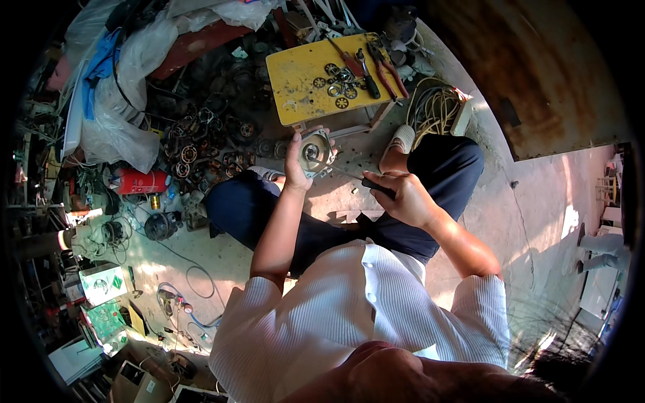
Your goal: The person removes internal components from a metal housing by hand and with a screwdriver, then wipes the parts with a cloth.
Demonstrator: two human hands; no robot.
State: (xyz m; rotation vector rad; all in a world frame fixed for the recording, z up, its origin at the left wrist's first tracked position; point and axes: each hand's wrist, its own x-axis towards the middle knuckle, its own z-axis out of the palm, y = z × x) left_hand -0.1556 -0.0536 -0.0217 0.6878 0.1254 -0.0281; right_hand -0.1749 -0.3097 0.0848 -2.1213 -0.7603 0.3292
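My left hand (295, 164) grips a round metal housing (318, 141) with a hub in its middle, held upright between my knees. My right hand (408, 200) is closed around the dark handle of a screwdriver (373, 185), whose shaft reaches to the centre of the housing. Just beyond both hands stands a low yellow table (292, 80), bearing several small black wheel-like parts (341, 103), red-handled pliers (390, 77) and another black-handled tool (370, 84).
Piles of motor parts (188, 151), plastic sheeting (114, 114) and a red cylinder (140, 180) lie at the left, with cables and hoses (201, 282) below them. A coiled cable (430, 107) is by a rusty panel (551, 80). Another person's legs (598, 252) show at the far right.
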